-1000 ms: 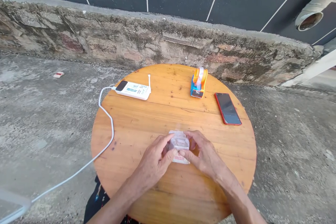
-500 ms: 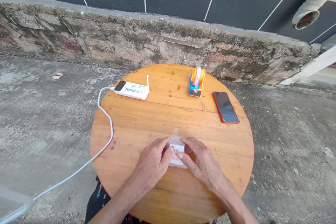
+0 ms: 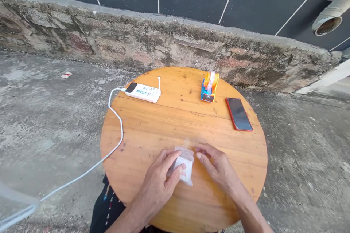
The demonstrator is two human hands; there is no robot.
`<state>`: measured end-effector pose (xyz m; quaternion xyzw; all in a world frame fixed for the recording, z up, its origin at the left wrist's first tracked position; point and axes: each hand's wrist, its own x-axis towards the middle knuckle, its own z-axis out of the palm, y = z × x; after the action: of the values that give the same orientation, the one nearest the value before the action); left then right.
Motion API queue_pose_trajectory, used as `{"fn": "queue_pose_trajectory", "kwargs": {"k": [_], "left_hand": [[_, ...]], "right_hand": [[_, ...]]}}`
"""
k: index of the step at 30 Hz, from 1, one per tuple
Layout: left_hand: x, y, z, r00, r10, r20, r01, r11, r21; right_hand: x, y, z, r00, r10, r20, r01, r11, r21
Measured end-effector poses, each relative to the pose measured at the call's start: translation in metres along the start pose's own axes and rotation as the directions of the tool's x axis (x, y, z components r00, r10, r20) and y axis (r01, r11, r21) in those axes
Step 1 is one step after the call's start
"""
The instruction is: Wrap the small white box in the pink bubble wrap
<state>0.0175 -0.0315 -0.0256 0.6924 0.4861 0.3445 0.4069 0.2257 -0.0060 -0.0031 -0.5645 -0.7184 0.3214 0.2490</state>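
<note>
A small white box in clear bubble wrap (image 3: 186, 164) lies near the front of the round wooden table (image 3: 153, 123). A faint strip of clear tape seems to stick up from its far edge. My left hand (image 3: 162, 174) grips the packet from the left, the thumb on its top and the fingers along its far left side. To the right of it, my right hand (image 3: 216, 162) is apart from the packet, thumb and forefinger slightly spread, with nothing visible between them. Its other fingers are curled partly out of sight.
A tape dispenser (image 3: 209, 86) in blue and yellow stands at the back of the table. Right of it lies a red-cased phone (image 3: 238, 114). A white power bank (image 3: 143, 92) is at the back left, its white cable (image 3: 121, 131) running off the table's left edge. Behind is a stone wall (image 3: 131, 40).
My right hand has let go of the wrapped box and moved slightly right. The box has turned a little and come nearer, held by my left hand. The view has shifted slightly.
</note>
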Motion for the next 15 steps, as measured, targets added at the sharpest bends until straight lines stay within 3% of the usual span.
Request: {"fn": "queue_pose_trajectory", "kwargs": {"k": [7, 11, 15], "left_hand": [[0.002, -0.002, 0.002, 0.999, 0.001, -0.036, 0.000, 1.000, 0.016], [0.002, -0.004, 0.003, 0.999, -0.005, -0.035, 0.006, 1.000, 0.011], [0.003, -0.004, 0.003, 0.999, 0.007, -0.034, -0.006, 1.000, 0.006]], "right_hand": [[0.047, 0.000, -0.003, 0.998, 0.031, 0.048, -0.024, 0.990, -0.140], [0.064, -0.007, 0.002, 0.986, 0.110, 0.127, -0.096, 0.989, -0.113], [0.070, -0.008, 0.007, 0.977, 0.110, 0.183, -0.096, 0.992, -0.082]]}}
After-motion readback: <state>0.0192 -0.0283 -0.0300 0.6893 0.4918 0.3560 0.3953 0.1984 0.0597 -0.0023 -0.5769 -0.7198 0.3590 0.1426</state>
